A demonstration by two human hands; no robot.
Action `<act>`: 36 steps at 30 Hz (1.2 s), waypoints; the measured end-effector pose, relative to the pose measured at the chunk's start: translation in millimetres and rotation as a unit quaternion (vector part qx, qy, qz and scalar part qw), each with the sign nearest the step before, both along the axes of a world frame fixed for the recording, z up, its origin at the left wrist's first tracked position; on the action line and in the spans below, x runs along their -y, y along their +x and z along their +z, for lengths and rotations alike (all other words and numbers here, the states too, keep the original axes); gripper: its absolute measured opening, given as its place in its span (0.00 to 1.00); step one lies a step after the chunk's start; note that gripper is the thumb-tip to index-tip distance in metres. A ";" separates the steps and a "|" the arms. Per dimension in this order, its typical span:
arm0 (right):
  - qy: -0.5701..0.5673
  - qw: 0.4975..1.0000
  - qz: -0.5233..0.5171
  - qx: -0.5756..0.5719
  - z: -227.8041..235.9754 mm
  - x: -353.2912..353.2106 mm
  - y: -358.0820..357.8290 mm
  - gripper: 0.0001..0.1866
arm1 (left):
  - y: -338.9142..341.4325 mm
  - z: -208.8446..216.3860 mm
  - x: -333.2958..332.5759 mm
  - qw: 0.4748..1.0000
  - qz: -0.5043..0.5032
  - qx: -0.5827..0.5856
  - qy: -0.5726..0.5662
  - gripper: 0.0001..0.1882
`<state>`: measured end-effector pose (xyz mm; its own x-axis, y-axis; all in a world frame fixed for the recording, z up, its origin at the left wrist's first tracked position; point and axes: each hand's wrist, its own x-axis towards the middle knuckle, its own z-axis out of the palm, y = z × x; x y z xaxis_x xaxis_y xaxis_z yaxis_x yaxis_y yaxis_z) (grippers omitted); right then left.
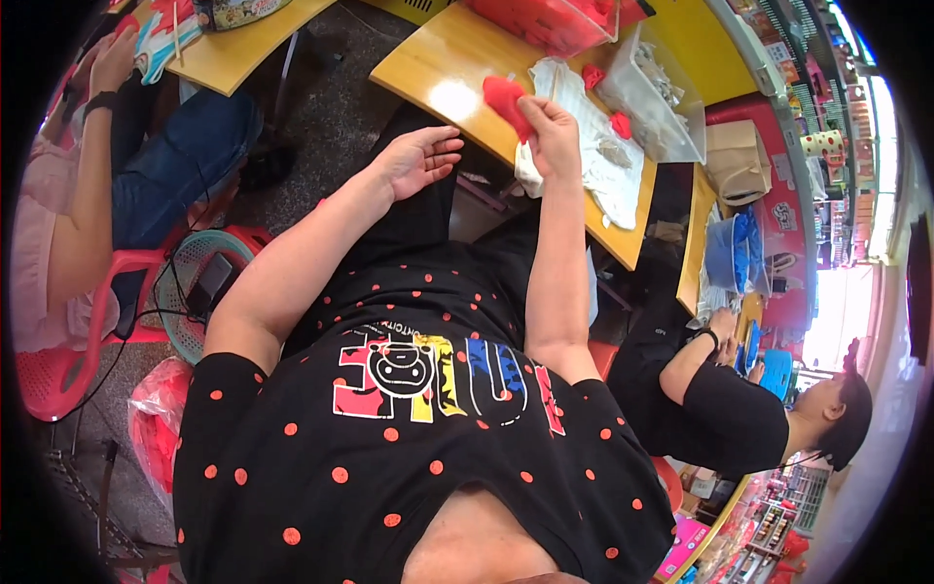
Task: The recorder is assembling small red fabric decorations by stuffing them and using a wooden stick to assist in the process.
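Observation:
My right hand is raised over the edge of the wooden table, its thumb and fingers closed on a small piece of red cloth. Lower and to the left, my left hand hangs in front of the table edge with its fingers loosely curled and apart, holding nothing. Beyond the right hand, a white cloth is spread along the tabletop. A small red piece lies on it, beside a little greyish heap too small to make out.
A clear plastic bin stands at the table's right, and a tub of red pieces at the far side. Co-workers sit at left and right. A green basket and a pink chair are on my left.

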<state>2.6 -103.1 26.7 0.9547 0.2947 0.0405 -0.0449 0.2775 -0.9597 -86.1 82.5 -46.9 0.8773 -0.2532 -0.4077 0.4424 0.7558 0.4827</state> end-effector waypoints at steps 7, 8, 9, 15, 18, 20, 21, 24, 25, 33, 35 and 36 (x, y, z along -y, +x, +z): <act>-0.364 0.909 -0.115 0.168 -7.6 -1.1 -18.8 0.09 | -3.5 -2.9 2.1 0.999 -0.050 0.010 0.015 0.13; -0.330 0.921 -0.101 0.180 -10.5 3.0 -21.3 0.11 | -4.9 6.7 7.6 0.999 -0.036 0.030 -0.006 0.13; -0.329 0.921 -0.102 0.180 -6.1 -1.4 -27.8 0.11 | -5.0 16.8 9.6 0.998 -0.020 0.052 -0.026 0.12; -0.184 0.976 0.051 0.106 9.8 0.2 -59.2 0.14 | -5.0 8.8 5.5 0.988 -0.043 0.093 -0.114 0.14; -0.286 0.913 0.081 0.280 22.6 8.6 -59.7 0.17 | -3.7 1.0 3.9 0.977 -0.123 0.119 -0.130 0.14; -0.363 0.827 0.134 0.408 36.2 3.3 -72.1 0.19 | -9.8 7.0 6.0 0.977 -0.158 0.117 -0.080 0.13; -0.364 0.828 0.132 0.406 37.6 1.1 -74.7 0.19 | -12.9 12.1 7.3 0.977 -0.160 0.116 -0.080 0.13; -0.400 0.819 0.189 0.365 37.9 -0.4 -77.9 0.19 | -15.1 13.2 8.9 0.982 -0.153 0.108 -0.032 0.14; -0.401 0.825 0.187 0.352 37.1 1.1 -76.7 0.17 | -12.1 6.2 7.2 0.973 -0.186 0.125 -0.054 0.15; -0.100 0.990 0.097 0.020 9.9 11.2 -24.6 0.09 | -7.3 0.7 6.4 0.988 -0.147 0.036 -0.028 0.16; -0.610 0.706 -0.112 0.341 -19.5 11.4 -13.3 0.10 | -7.4 -0.1 6.3 0.987 -0.154 0.031 0.016 0.15; -0.513 0.811 -0.126 0.251 -3.8 4.2 -23.9 0.10 | -9.9 -0.8 7.3 0.986 -0.162 0.025 0.043 0.14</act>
